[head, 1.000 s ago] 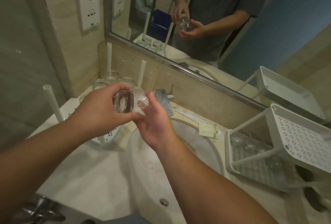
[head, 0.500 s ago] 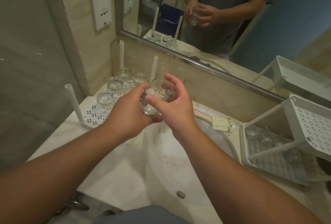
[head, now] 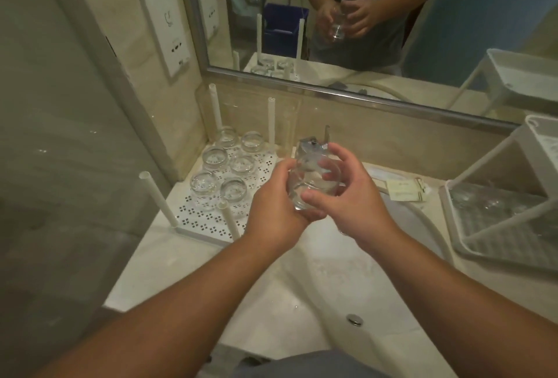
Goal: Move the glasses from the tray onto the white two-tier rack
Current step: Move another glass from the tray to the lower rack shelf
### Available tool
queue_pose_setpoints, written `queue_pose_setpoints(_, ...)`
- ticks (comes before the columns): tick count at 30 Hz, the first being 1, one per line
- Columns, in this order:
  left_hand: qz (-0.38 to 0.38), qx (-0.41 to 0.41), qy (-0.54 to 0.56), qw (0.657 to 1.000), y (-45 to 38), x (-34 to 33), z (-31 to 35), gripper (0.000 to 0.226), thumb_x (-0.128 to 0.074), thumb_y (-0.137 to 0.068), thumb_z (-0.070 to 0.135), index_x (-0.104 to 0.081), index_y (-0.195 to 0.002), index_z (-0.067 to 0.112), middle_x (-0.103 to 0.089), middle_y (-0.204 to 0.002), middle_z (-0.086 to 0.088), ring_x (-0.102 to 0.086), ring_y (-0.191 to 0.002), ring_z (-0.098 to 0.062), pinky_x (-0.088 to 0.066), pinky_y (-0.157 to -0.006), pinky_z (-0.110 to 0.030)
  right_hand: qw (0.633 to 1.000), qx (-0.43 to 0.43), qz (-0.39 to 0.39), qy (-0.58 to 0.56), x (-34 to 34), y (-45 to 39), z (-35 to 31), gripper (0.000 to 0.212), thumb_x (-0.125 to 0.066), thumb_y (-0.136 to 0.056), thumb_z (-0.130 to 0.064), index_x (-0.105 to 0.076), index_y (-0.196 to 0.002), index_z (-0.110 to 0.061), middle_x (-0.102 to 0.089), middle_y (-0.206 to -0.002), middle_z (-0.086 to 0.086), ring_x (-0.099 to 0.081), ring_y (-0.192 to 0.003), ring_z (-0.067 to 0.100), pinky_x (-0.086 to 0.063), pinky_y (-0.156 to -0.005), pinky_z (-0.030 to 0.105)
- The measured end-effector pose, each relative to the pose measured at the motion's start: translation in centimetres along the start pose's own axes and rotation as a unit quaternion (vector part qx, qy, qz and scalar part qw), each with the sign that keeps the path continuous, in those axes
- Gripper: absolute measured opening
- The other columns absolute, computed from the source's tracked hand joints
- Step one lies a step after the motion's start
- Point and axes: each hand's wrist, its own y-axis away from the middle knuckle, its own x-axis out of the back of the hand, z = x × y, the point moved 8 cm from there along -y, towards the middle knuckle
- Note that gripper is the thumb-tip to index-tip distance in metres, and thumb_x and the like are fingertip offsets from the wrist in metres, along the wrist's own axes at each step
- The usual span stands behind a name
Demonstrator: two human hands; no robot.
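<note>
From the head camera, a clear glass [head: 314, 184] sits between both hands above the left edge of the sink basin [head: 347, 281]. A second ago the left hand [head: 271, 211] held it on its side with the right only touching; now it stands nearly upright, mouth up, and the right hand [head: 350, 196] has closed its thumb and fingers round it. The left hand's fingers curl under and behind its base, so both grip it. I judge this a hand-over to the right, the side nearer the rack.

Six glasses remain on the perforated tray [head: 199, 220] at the left. The white two-tier rack [head: 495, 226] stands well apart on the right, and its lower shelf already holds some glasses, blurred.

In the mirror [head: 392, 30], the reflection shows the same two-handed hold.
</note>
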Motion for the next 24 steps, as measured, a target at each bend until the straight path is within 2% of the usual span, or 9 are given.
queue_pose_setpoints(3, -0.016, 0.002, 0.001, 1.0, -0.1, -2.0, 0.3, 0.082, -0.094, -0.063, 0.03, -0.044, -0.126, 0.044, -0.064, -0.106, 0.031, -0.063, -0.095, 0.008, -0.047, -0.076, -0.007, 1.0, -0.014, 0.001, 0.0, 1.7, 0.4, 1.0, 0.081, -0.09, -0.065, -0.025, -0.05, -0.133, -0.045, -0.063, -0.116, -0.018, -0.066, -0.085, -0.001, -0.048, -0.057, 0.013)
queue_pose_setpoints(7, -0.031, -0.016, -0.001, 0.999, -0.2, -5.2, 1.6, 0.086, -0.094, -0.062, 0.031, -0.045, -0.132, 0.037, -0.063, -0.114, 0.02, -0.064, -0.101, -0.003, -0.053, -0.085, -0.024, 0.999, -0.013, 0.027, 0.016, 4.8, 1.4, 1.8, 0.072, -0.089, -0.064, -0.026, -0.053, -0.12, -0.053, -0.064, -0.117, -0.017, -0.06, -0.103, -0.003, -0.054, -0.08, 0.022)
queue_pose_setpoints(10, -0.057, -0.013, 0.017, 0.998, -0.2, -8.4, 2.2, 0.085, -0.093, -0.062, 0.02, -0.047, -0.131, 0.036, -0.057, -0.117, 0.02, -0.064, -0.104, -0.01, -0.059, -0.083, -0.038, 0.998, -0.022, 0.052, 0.012, 7.6, 2.3, 2.9, 0.072, -0.088, -0.059, -0.033, -0.054, -0.12, -0.051, -0.063, -0.118, -0.016, -0.06, -0.102, -0.006, -0.052, -0.075, 0.016)
queue_pose_setpoints(12, -0.065, -0.026, 0.017, 0.997, -0.1, -10.3, 2.7, 0.085, -0.094, -0.062, 0.02, -0.048, -0.132, 0.035, -0.059, -0.12, 0.012, -0.064, -0.104, -0.011, -0.059, -0.083, -0.035, 0.997, -0.029, 0.072, 0.009, 9.6, 3.0, 3.7, 0.076, -0.087, -0.057, -0.036, -0.055, -0.125, -0.044, -0.063, -0.118, -0.015, -0.06, -0.101, -0.006, -0.051, -0.075, 0.015)
queue_pose_setpoints(15, -0.079, -0.054, -0.003, 0.995, 0.3, -13.2, 4.0, 0.084, -0.096, -0.06, 0.03, -0.046, -0.128, 0.039, -0.062, -0.111, 0.017, -0.064, -0.096, 0.001, -0.052, -0.078, -0.014, 0.994, -0.044, 0.098, 0.007, 12.5, 4.2, 5.1, 0.078, -0.088, -0.059, -0.033, -0.055, -0.129, -0.037, -0.064, -0.116, -0.015, -0.06, -0.101, -0.004, -0.053, -0.081, 0.021)
queue_pose_setpoints(18, -0.1, -0.063, 0.0, 0.993, 0.8, -16.0, 5.2, 0.081, -0.096, -0.058, 0.03, -0.047, -0.119, 0.048, -0.062, -0.104, 0.02, -0.064, -0.093, 0.001, -0.053, -0.078, -0.018, 0.991, -0.061, 0.119, -0.001, 15.1, 5.4, 6.6, 0.076, -0.09, -0.063, -0.025, -0.054, -0.129, -0.035, -0.063, -0.116, -0.014, -0.06, -0.102, 0.002, -0.053, -0.089, 0.03)
queue_pose_setpoints(20, -0.107, -0.077, -0.007, 0.991, 1.0, -17.4, 6.2, 0.08, -0.096, -0.057, 0.031, -0.045, -0.11, 0.061, -0.059, -0.103, 0.034, -0.061, -0.093, 0.007, -0.048, -0.074, -0.01, 0.99, -0.069, 0.126, 0.0, 16.7, 6.0, 7.5, 0.075, -0.09, -0.064, -0.024, -0.054, -0.128, -0.036, -0.063, -0.115, -0.015, -0.059, -0.101, 0.0, -0.053, -0.088, 0.026)
queue_pose_setpoints(22, -0.118, -0.082, -0.018, 0.989, 1.3, -18.9, 7.0, 0.083, -0.096, -0.056, 0.031, -0.044, -0.108, 0.069, -0.057, -0.105, 0.041, -0.06, -0.093, 0.01, -0.048, -0.074, -0.013, 0.989, -0.076, 0.13, 0.005, 18.1, 6.5, 8.3, 0.075, -0.09, -0.065, -0.025, -0.053, -0.128, -0.038, -0.062, -0.116, -0.017, -0.058, -0.099, -0.006, -0.052, -0.086, 0.02)
queue_pose_setpoints(24, -0.129, -0.068, -0.022, 0.989, 1.4, -20.4, 7.0, 0.083, -0.095, -0.056, 0.031, -0.048, -0.12, 0.056, -0.063, -0.109, 0.026, -0.064, -0.094, 0.001, -0.055, -0.081, -0.03, 0.987, -0.082, 0.137, 0.01, 19.4, 6.9, 8.9, 0.076, -0.09, -0.065, -0.028, -0.052, -0.129, -0.039, -0.061, -0.118, -0.017, -0.058, -0.099, -0.007, -0.051, -0.087, 0.019)
